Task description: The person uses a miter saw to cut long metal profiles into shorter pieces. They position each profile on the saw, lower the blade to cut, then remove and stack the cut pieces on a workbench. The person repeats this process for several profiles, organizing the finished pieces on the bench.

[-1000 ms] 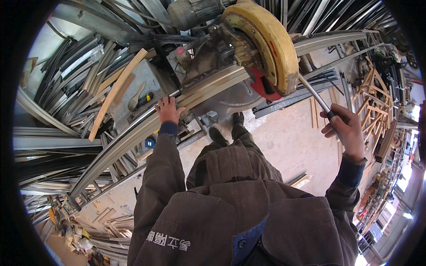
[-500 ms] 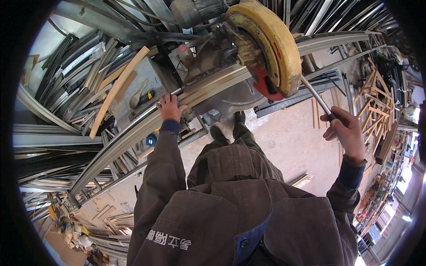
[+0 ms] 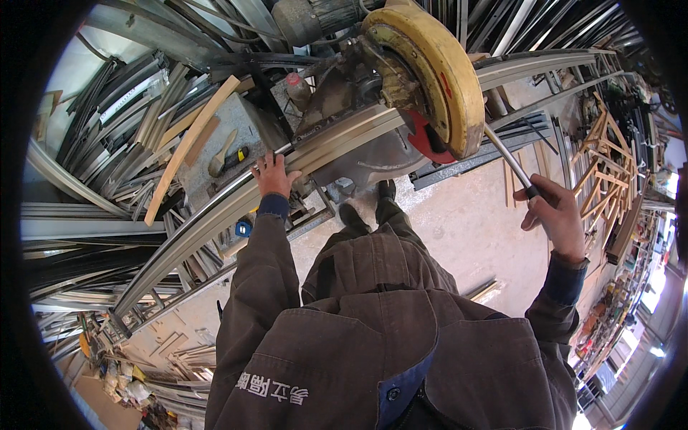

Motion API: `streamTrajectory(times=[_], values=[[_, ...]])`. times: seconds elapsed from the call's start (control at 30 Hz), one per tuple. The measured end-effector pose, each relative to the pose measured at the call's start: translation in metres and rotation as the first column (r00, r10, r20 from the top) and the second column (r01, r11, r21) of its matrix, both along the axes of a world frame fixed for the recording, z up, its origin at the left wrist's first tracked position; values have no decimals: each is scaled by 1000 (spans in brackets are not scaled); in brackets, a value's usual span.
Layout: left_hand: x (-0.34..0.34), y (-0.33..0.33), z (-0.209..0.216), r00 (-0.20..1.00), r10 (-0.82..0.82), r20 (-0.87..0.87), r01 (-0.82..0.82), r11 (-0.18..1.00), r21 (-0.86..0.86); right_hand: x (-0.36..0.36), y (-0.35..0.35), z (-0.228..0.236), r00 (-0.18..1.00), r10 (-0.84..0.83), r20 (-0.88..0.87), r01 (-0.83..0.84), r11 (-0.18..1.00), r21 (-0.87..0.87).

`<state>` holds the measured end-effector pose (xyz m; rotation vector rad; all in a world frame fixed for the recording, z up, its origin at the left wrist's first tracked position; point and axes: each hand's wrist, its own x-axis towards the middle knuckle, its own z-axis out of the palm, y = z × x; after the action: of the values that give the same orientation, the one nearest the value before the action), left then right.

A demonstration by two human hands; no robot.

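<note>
My right hand has shifted slightly, fingers curled around the handle of the chop saw; my left hand, fingers spread, lies on long profiles running beneath the yellow guard.

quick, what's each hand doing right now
Left hand: open, fingers spread, resting on the long profile.
Right hand: closed around the end of the saw handle.

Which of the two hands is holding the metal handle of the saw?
The right hand: it curls around the end of the metal handle. The left hand instead rests spread on long strips.
</note>
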<state>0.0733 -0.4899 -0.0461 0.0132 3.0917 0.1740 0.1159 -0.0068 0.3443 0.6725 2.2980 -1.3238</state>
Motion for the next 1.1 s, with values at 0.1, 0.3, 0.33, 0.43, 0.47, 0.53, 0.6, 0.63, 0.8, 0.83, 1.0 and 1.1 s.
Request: streamTrajectory(times=[0.1,0.3,0.33,0.43,0.47,0.53,0.6,0.63,0.8,0.83,1.0,1.1], values=[[0,0,0,1000,0,-5,0,1000,9,1,0,-2,1000,4,-5,-4,1000,-1],[1,-1,-2,1000,5,-3,-5,1000,25,3,1,-5,1000,-11,-6,11,1000,-2],[1,-2,-2,1000,7,1,-7,1000,23,3,2,-6,1000,-9,-8,9,1000,-11],[1,-2,-2,1000,8,1,-8,1000,24,4,5,-10,1000,-5,-8,5,999,-33],[1,-3,-1,1000,10,19,-11,1000,23,5,5,-11,1000,-6,-7,6,999,-41],[-4,4,4,999,4,49,-5,999,34,8,7,-11,1000,-23,-11,22,998,-60],[0,-5,0,1000,0,31,-1,1000,19,11,12,-16,1000,-21,-20,19,995,-94],[1,-5,-8,1000,-6,17,5,999,39,10,11,-14,999,-21,-34,16,993,-118],[0,0,-9,999,18,49,-17,1000,-18,5,7,-7,1000,-1,-11,-1,990,-138],[1,-1,-9,999,21,38,-20,999,-26,4,7,-7,1000,13,-15,-14,992,-124],[0,1,-5,1000,-3,22,4,999,-48,5,6,-3,999,38,-2,-38,995,-93],[-1,1,-2,999,-6,44,8,999,-44,7,10,-8,998,59,-10,-60,995,-84]])
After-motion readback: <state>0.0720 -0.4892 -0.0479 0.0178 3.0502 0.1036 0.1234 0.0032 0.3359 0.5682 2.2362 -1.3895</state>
